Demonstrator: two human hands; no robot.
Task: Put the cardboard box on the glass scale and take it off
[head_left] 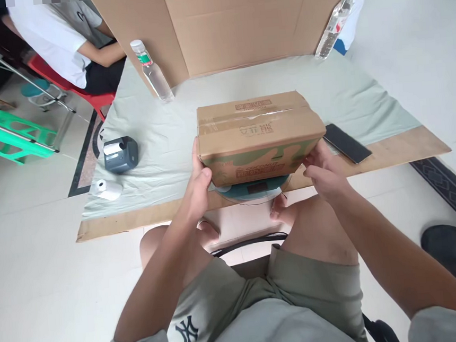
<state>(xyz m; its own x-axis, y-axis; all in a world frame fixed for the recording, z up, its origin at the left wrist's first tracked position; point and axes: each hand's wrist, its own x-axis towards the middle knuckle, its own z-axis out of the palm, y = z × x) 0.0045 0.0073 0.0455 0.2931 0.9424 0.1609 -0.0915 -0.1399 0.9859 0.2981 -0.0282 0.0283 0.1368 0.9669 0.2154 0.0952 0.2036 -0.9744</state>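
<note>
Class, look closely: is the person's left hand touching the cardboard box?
Touching. The head view shows the left hand pressed flat against the end of the cardboard box.

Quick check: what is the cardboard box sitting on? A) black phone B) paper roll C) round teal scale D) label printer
C: the cardboard box sits on the round teal scale, its rim showing under the box's front edge, with the left hand and right hand at its ends.

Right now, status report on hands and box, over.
Left hand and right hand grip cardboard box ends. Box sits on scale. Phone lies beside it.
</note>
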